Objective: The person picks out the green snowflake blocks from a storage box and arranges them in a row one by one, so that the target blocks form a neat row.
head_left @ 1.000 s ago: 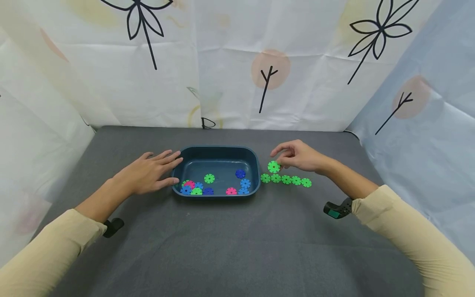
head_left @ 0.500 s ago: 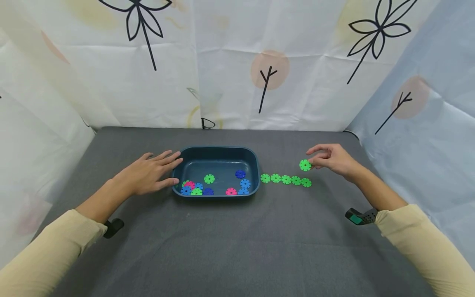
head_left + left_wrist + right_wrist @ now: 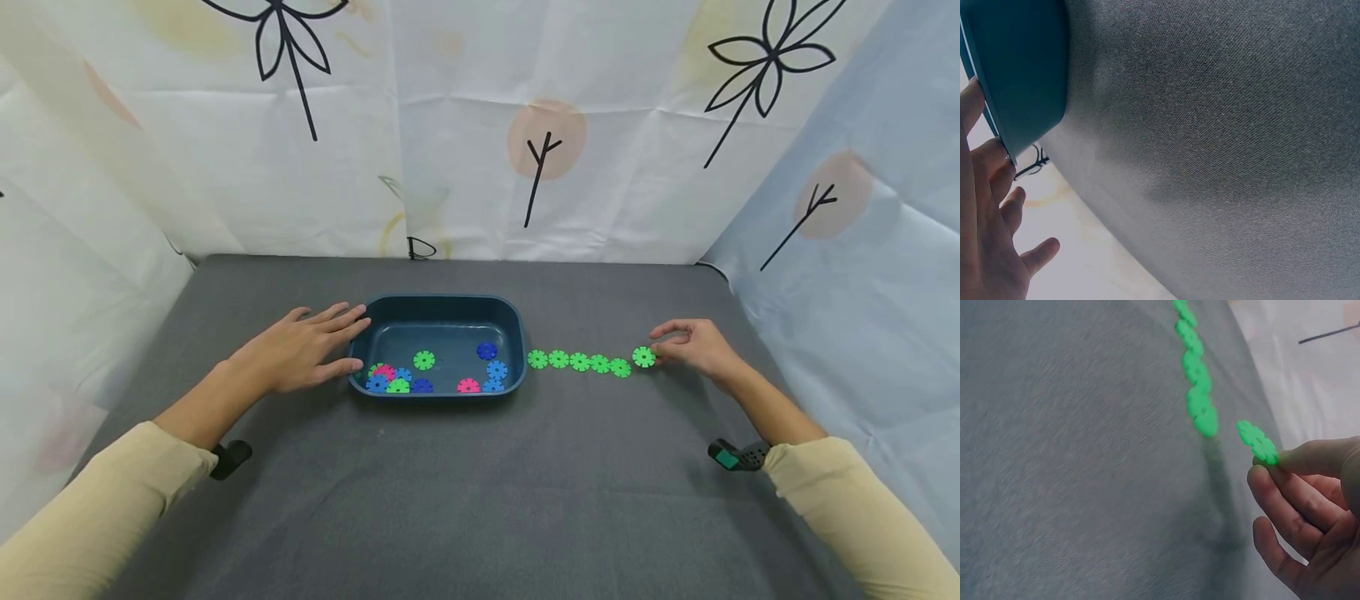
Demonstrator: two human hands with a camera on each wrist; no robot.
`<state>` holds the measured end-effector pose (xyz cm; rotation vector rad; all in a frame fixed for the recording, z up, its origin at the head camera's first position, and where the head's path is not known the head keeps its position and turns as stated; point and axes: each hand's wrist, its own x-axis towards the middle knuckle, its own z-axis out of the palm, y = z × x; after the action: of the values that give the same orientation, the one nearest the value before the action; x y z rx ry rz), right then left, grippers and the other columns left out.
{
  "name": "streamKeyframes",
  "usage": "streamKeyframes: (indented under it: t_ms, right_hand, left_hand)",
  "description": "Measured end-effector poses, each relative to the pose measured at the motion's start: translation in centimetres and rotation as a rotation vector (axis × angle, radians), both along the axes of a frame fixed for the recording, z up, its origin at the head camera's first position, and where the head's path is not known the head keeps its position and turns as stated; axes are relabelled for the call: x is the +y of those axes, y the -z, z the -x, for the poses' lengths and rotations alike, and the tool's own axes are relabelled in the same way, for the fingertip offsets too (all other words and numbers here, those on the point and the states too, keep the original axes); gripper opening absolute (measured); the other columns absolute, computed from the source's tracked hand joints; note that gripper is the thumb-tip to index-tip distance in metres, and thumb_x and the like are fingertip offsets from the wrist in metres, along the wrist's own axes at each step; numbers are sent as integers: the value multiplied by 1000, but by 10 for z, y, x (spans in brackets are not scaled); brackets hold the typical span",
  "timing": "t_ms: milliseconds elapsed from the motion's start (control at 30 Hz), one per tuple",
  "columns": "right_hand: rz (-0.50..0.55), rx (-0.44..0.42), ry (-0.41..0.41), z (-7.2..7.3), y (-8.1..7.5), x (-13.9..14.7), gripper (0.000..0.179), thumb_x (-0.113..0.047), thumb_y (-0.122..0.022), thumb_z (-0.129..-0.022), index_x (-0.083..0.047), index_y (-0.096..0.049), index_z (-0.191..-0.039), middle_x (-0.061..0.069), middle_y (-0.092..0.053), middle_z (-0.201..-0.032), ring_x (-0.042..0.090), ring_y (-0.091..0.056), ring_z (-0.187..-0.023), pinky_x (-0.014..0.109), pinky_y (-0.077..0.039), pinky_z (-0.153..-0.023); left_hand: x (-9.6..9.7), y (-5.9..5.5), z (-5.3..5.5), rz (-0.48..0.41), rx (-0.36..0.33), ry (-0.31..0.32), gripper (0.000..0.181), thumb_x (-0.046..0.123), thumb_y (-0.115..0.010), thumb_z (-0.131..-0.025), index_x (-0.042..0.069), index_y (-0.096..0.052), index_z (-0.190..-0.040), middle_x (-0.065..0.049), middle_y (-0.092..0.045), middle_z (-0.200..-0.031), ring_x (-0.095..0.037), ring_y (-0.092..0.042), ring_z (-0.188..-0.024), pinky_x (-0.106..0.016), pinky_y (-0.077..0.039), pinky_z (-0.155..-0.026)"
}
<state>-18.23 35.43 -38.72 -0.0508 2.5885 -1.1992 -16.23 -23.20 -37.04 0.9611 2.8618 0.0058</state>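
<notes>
Green disc (image 3: 643, 357): aloft, just beside right end of green row (image 3: 579, 363).
Right hand (image 3: 693, 346): thumb and fingers clamped on disc.
Green row: five discs on grey cloth (image 3: 450, 483).
Left hand (image 3: 303, 350): fingers spread, touching rim of blue tray (image 3: 442, 312).

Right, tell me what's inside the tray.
The tray holds green discs, pink discs, light blue discs and dark blue discs. Those at its left end overlap, hiding whatever is beneath; its near rim cuts off some edges.
</notes>
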Motion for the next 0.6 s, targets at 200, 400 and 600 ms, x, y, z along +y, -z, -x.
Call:
streamKeyframes:
  t_ms: [200,400,600]
  right_hand:
    - [-13,3,5,-2,15,6,36,-11,-67,-95,13,-59,-121,18,-75,-89,14,-72,-76,29,-57,-71]
    - [-51,53,-9,-4,23,6,31,-9,-68,-94,12,-62,-116,16,-75,-85,12,-69,-71,27,-53,-64]
    - [-77,105,-15,-5,23,2,27,-7,-68,-93,12,-63,-112,16,-74,-84,14,-66,-69,27,-51,-61]
  left_hand:
    - [0,-1,0,2,-5,0,72,52,-51,-100,8,-36,-155,-15,-29,-161,-38,-25,-148,-67,-25,-110]
    - [0,1,1,10,-13,-9,73,53,-51,-100,8,-35,-155,-16,-28,-161,-38,-25,-148,-68,-25,-110]
    - [0,0,1,12,-12,-12,73,53,-50,-100,8,-35,-155,-16,-28,-161,-38,-25,-148,-67,-25,-110]
